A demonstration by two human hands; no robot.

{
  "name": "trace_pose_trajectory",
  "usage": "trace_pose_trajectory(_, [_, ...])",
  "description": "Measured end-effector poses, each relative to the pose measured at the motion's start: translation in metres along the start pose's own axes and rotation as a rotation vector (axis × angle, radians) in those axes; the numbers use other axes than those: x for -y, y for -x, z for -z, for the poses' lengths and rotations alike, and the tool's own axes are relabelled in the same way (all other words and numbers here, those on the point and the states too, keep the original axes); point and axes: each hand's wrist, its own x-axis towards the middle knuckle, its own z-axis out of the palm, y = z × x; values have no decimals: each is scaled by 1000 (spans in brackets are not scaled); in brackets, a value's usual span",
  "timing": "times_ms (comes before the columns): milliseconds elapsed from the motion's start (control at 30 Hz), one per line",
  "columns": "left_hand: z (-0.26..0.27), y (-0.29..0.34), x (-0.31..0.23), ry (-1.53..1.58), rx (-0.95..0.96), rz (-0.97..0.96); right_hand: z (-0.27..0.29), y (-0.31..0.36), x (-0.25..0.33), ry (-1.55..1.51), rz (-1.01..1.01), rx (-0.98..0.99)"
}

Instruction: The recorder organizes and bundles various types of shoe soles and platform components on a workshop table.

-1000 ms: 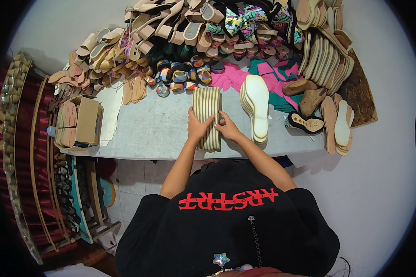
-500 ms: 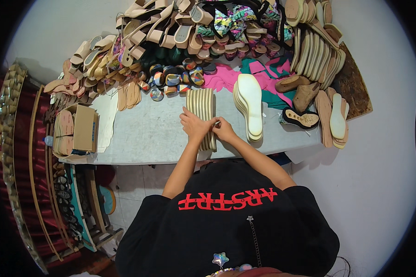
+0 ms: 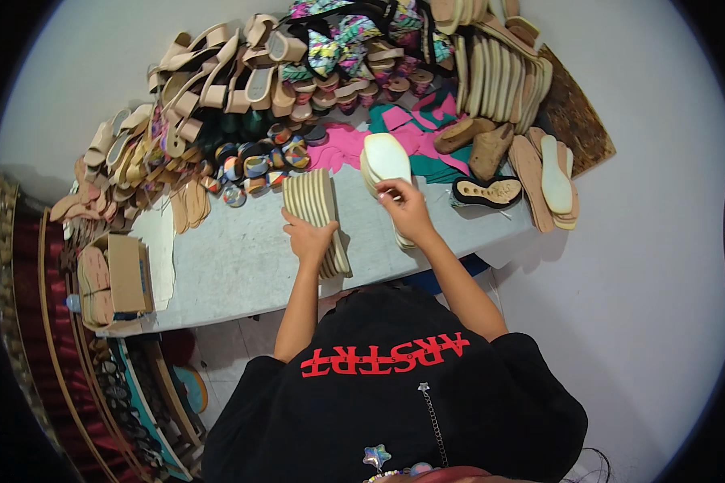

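A row of cream shoe soles [image 3: 308,193] stands on edge, packed side by side, on the grey-covered table. Across its near half lies my left hand [image 3: 307,240], thumb on the right side and fingers on the left, gripping it. To the right is a flat stack of pale cream soles [image 3: 387,156]. My right hand [image 3: 406,211] reaches over the middle of this stack, its fingers bent and closed at the left edge of the top sole. The hand hides the stack's middle part.
Heeled sandals [image 3: 259,84] pile up along the back. Pink cloth [image 3: 338,145] and wooden shoe lasts [image 3: 491,150] lie beyond the stack. A cardboard box [image 3: 129,274] holding insoles stands at the left table end. More insoles [image 3: 556,173] lie at the right.
My right hand has left the row of soles and moved right onto the flat stack. My left hand stays on the row. The whole view has shifted and tilted.
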Motion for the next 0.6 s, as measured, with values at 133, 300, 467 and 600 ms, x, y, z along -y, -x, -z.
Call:
trace_pose_trajectory(133, [-3,5,-24,7,18,-47,61,-10,-5,31,125,-370])
trace_pose_trajectory(300, [-27,4,-41,6,62,-145,141,3,-39,127,80,-726])
trace_pose_trajectory(467, [-35,6,-49,-55,52,-140,202,26,-64,453,-45,-933])
trace_pose_trajectory(600, [-37,6,-49,-71,31,-140,251,38,-82,992,-207,-1092])
